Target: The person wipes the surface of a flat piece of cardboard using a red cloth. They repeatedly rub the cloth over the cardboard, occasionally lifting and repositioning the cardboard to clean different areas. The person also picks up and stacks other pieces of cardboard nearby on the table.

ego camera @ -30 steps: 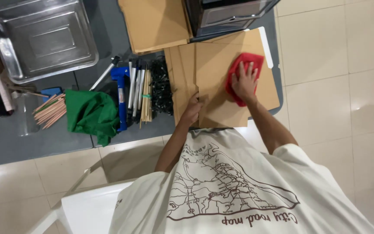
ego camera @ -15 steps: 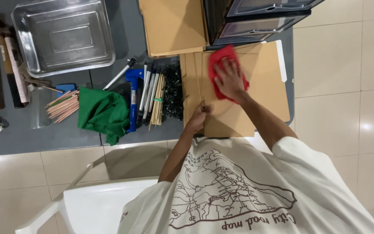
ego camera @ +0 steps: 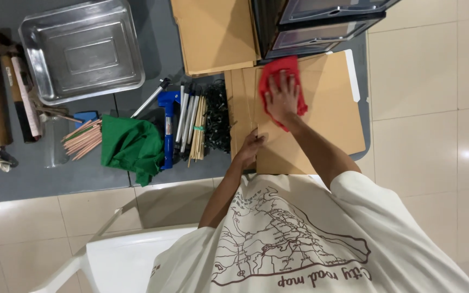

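**Right palm flat on red cloth, left hand steadying the folder**

Pressed flat with fingers spread, the right hand (ego camera: 281,97) lies on a red cloth (ego camera: 278,73), which sits on the upper part of a tan folder (ego camera: 327,119) on the grey table (ego camera: 39,173). Nothing is clasped; the palm simply bears down on the cloth. The left hand (ego camera: 249,147) rests on the folder's left edge near its lower corner, fingers loosely bent and touching the card, not closed around anything.

Just above the cloth stands a dark drawer unit (ego camera: 321,24), its front close to the fingertips. A second stack of tan folders (ego camera: 215,35) lies to the left of it. Beside the left hand lie black clips (ego camera: 217,116), a bundle of sticks (ego camera: 197,127), pens and a blue tool (ego camera: 168,125), then a crumpled green cloth (ego camera: 131,146). A metal tray (ego camera: 82,51) sits further left; it appears to hold nothing.
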